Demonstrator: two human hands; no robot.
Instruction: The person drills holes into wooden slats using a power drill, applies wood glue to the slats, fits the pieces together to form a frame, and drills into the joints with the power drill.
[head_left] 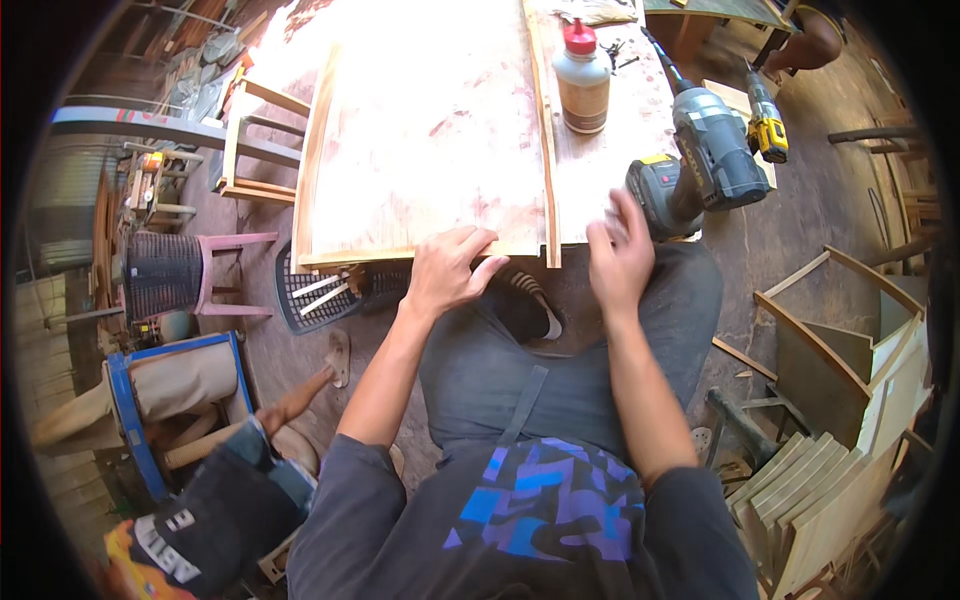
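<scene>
A pale wooden panel (420, 150) with thin strips along its edges lies before me, brightly lit. At its near edge my left hand (450, 270) is closed over the edge strip, with the thumb pointing right. My right hand (622, 260) is raised over my right thigh, just left of a grey cordless impact driver (715, 150). Its fingers are smeared by motion, and I cannot make out anything in them. The driver's battery base (655, 195) faces that hand. Farther back stands a white bottle (583, 85) with a red cap and brown contents.
Small dark screws (622, 58) lie beside the bottle. A yellow drill (767, 130) is right of the driver. Under the panel sits a black plastic basket (318, 290). Another person (230, 490) is at lower left by a blue frame (130, 420). Stacked boards (800, 490) lean at lower right.
</scene>
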